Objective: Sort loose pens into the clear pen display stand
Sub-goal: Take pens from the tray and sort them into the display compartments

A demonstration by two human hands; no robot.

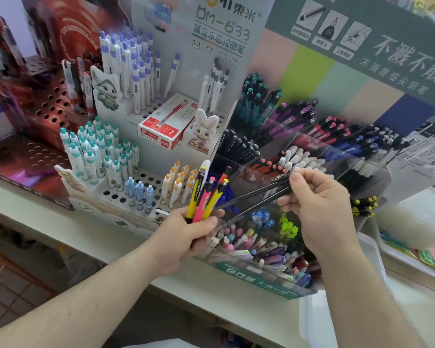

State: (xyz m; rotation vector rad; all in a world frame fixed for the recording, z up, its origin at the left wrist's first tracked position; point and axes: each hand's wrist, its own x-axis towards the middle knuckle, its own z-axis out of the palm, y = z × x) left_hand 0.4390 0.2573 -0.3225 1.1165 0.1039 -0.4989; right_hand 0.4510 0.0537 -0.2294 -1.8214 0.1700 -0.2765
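Left hand (186, 237) grips a bunch of loose pens (206, 197), yellow & pink. Right hand (319, 204) pinches two black pens (266, 194) over the clear pen stand (362, 169) on the bench (211, 285).

Loose pens are fanning upward just left of the clear stand (299, 247): a yellow pen (196, 194), a pink pen (204, 199) and an orange pen (217, 194). Two black pens (259, 194) are slanting across the stand's front, above its pen-filled compartments.
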